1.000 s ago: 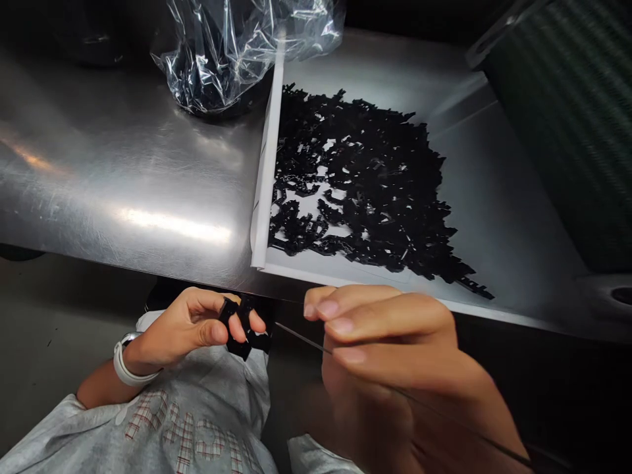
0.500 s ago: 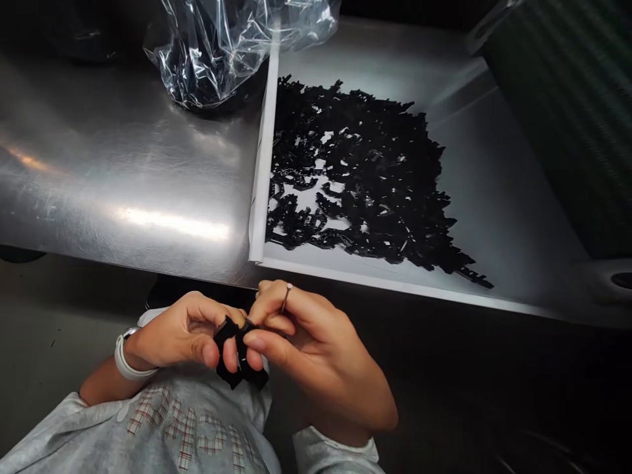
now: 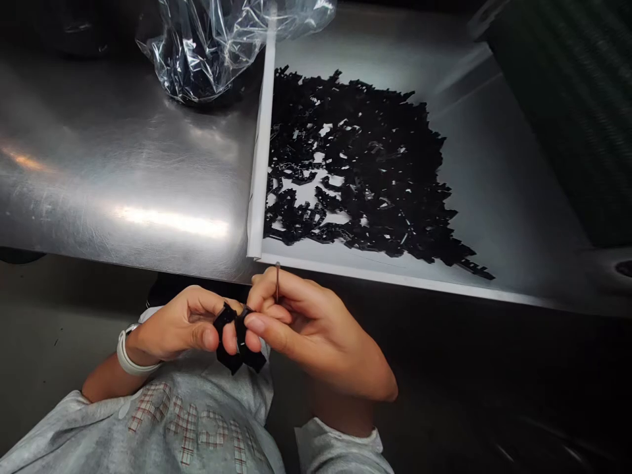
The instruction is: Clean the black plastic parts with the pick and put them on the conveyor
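Two small angular black plastic parts (image 3: 226, 316) are held side by side in front of my shirt. My left hand (image 3: 182, 326) is closed on them, with its fingertips showing between and beside the pieces. My right hand (image 3: 311, 329) pinches the upper end of the right-hand piece between thumb and index finger, and its other fingers are curled in. What lies between the right fingertips is partly hidden. A thin ring-like band with a small round top (image 3: 277, 283) crosses a finger of the right hand. Both hands are just below the table's front edge.
A white-edged tray (image 3: 395, 275) on the metal table (image 3: 123, 171) carries a spread pile of black plastic parts (image 3: 390, 164). Behind, on the left, stands a clear plastic bag (image 3: 197, 66) with dark contents. A dark green ribbed surface (image 3: 567, 118) rises at right.
The view has shifted slightly, so the tray and bag appear a little higher. My right index finger has moved slightly up and left. Both hands keep their hold on the black parts.
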A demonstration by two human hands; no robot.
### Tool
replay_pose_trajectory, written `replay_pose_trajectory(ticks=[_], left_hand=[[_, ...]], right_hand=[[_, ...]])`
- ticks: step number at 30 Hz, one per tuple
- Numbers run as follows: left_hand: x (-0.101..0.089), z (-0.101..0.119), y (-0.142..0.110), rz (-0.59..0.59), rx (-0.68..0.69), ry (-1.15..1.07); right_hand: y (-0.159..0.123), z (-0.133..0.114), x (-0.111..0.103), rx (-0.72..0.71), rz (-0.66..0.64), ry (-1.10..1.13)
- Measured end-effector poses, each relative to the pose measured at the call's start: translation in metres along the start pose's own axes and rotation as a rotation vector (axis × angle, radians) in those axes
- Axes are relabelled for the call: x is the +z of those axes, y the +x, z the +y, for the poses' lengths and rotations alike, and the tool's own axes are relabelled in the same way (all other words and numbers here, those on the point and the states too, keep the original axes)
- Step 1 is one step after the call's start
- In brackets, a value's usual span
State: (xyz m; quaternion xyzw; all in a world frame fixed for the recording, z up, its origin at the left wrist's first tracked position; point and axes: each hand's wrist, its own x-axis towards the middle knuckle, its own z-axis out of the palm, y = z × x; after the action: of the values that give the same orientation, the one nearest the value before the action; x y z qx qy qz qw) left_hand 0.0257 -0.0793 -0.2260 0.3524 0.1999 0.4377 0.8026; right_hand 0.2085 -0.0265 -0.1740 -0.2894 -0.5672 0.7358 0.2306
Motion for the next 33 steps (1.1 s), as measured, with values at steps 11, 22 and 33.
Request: replay_pose_trajectory(ticks=[11,22,33], left_hand=[[0.001,0.000,0.003,0.063,-0.063,0.009],[-0.002,-0.005,0.001,0.034,0.057,-0.109],[-0.010,-0.011,-0.006,-0.110,0.122,-0.058]], right_hand=[[0.002,-0.008,-0.005,-0.062,0.044,-0.322],[-0.022,-0.007,0.000,-0.423,0.387,-0.443],[-0.037,-0.011,0.010,-0.617,0.419,-0.481]])
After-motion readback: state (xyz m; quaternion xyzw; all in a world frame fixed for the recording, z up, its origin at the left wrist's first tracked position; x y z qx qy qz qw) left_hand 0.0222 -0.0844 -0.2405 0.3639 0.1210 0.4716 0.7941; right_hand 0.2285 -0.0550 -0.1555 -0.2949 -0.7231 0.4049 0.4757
